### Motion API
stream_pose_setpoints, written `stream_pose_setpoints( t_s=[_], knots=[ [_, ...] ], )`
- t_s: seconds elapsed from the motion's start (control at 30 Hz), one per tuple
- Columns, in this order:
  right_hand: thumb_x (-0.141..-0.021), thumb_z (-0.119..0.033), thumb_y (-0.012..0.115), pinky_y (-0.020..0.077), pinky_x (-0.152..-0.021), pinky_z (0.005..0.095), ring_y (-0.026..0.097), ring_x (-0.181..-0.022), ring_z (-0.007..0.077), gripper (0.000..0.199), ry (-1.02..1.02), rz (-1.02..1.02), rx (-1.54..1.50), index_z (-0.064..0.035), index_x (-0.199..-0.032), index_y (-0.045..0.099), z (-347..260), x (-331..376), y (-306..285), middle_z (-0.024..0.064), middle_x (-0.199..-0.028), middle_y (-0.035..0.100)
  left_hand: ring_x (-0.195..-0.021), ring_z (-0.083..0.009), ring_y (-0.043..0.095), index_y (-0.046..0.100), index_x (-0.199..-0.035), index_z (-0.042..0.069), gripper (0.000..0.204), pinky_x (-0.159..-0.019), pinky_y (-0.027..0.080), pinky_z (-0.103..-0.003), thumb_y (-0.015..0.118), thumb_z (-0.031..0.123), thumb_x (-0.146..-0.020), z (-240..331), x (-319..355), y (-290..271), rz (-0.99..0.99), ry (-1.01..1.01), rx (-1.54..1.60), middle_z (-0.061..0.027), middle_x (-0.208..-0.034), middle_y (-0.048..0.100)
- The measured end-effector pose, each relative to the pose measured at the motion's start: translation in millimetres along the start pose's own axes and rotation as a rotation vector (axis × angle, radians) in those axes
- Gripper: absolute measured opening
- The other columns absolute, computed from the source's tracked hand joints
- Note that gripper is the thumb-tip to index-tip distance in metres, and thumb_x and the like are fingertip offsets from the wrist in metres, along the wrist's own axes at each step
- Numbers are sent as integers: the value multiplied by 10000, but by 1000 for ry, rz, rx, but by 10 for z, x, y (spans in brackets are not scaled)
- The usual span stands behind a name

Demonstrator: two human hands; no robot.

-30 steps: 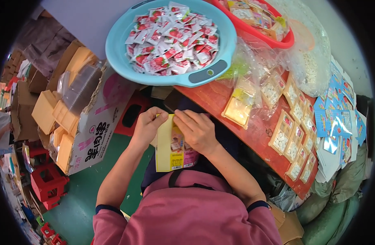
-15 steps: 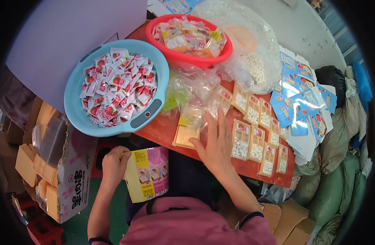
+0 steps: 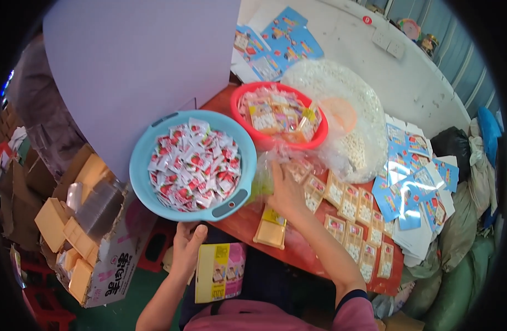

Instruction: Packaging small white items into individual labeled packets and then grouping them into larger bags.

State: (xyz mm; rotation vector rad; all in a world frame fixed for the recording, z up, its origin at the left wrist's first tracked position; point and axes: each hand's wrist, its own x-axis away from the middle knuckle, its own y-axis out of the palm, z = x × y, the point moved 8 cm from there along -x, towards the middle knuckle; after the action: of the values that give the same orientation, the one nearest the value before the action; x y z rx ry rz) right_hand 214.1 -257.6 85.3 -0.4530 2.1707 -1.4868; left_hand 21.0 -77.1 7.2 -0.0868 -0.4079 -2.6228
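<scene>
My left hand (image 3: 188, 241) is just below the front rim of the blue basin (image 3: 142, 190), thumb raised apart from the fingers. It holds nothing that I can see. A yellow and pink printed sheet (image 3: 220, 273) rests on my lap beside that wrist. My right hand (image 3: 286, 194) reaches over the red table, fingers stretched out among crumpled clear plastic bags (image 3: 267, 160); the fingertips are partly hidden. Below it lies a cream plastic tray (image 3: 271, 231) with a yellow label. White sachets with strawberry prints (image 3: 195, 165) fill the basin.
Several filled trays (image 3: 352, 238) of white pieces lie on the right of the table. Behind stand a red basin (image 3: 323, 132) of packets and a large clear bag of white pieces (image 3: 355, 151). Blue printed cards (image 3: 410, 185) are piled at right. A carton (image 3: 113, 276) holds cream trays.
My left hand has let go of the printed sheet, now on my lap, and risen to the basin's rim. My right hand has moved from the cream tray to the plastic bags. The view has shifted.
</scene>
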Motion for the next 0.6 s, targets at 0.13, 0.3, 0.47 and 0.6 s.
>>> stream_pose_setpoints(
  t_s=[0.13,0.3,0.47,0.6],
  knots=[
    [-715,-163,679,482,-813,492,572,-1021,420,863,-57,-9,-9,-53,-1410,179,-52,-289,177,289,-1130,558,-1065,-306,532,229,-1338,111,671,-898,457,-427,646,356,-873,-127,-94,-87,120,-180,379,-90,-1266,393],
    [-779,-99,592,491,-731,466,630,-847,388,497,47,149,-246,-23,-1251,457,320,-552,389,237,-889,641,-1096,-263,569,282,-1371,116,626,-901,483,-420,565,416,-900,234,-248,48,49,-175,552,-126,-1307,473],
    [-851,-5,523,501,-710,274,624,-842,151,262,204,298,-1218,-12,-1098,609,361,-568,132,62,-970,653,-1045,-281,600,383,-1303,12,496,-864,526,-439,530,258,-898,210,-369,-2,-4,-193,529,-158,-1222,542],
    [-847,23,522,512,-662,290,623,-796,176,259,127,394,-1710,-29,-1088,600,256,-599,-255,76,-960,642,-1077,-259,581,392,-1295,19,505,-886,515,-417,557,276,-893,242,-344,-17,27,-180,530,-141,-1235,527]
  ],
)
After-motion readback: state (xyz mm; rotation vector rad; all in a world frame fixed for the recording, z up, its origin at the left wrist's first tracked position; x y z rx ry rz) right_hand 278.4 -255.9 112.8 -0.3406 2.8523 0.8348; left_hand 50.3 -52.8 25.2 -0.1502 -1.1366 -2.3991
